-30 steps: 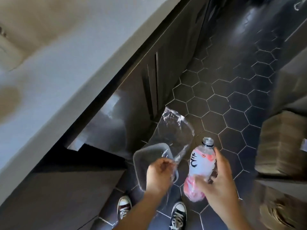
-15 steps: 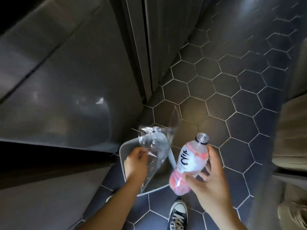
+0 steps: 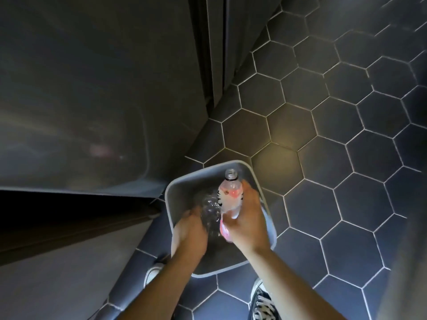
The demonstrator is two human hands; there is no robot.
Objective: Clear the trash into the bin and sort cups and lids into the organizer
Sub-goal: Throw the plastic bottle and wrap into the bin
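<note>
A grey square bin (image 3: 184,181) stands on the floor straight below me. My left hand (image 3: 189,232) is over its opening, shut on a crumpled clear plastic wrapper (image 3: 209,211) that hangs inside the rim. My right hand (image 3: 245,225) is beside it, gripping a plastic bottle (image 3: 231,195) with a pink and white label and no cap. The bottle's neck points away from me, over the far side of the bin. The bin's bottom is dark and I cannot make out what lies in it.
A dark cabinet front (image 3: 92,88) rises on the left, right against the bin. Dark hexagon floor tiles (image 3: 323,112) spread to the right. My two sneakers (image 3: 262,299) stand just behind the bin.
Both hands have dropped from above the bin down into its opening, carrying the wrapper and the bottle. The view has tilted further down.
</note>
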